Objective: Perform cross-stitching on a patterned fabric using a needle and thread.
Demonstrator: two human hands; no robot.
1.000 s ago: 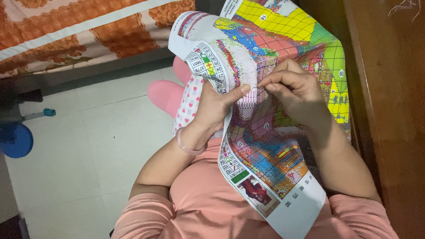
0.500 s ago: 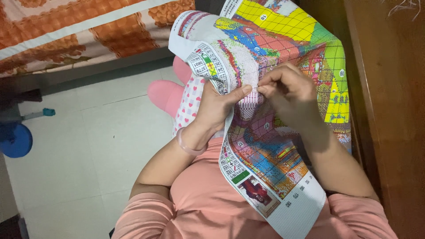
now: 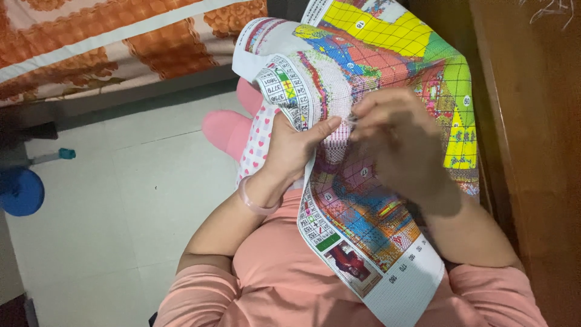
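On my lap lies the cross-stitch cloth [image 3: 363, 181]; its long side runs from my belly up and away toward the bed [image 3: 91, 42]; my left hand [image 3: 293, 148] is closed on its left edge, thumb pressed on top; my right hand [image 3: 399, 136] has fingertips pinched together on the cloth; I cannot make out a needle; the motion is blurred.

Pale tiled floor [image 3: 121, 200] below; an orange patterned bed [image 3: 121, 42] borders it, dark wooden furniture [image 3: 532, 151] opposite the bed.
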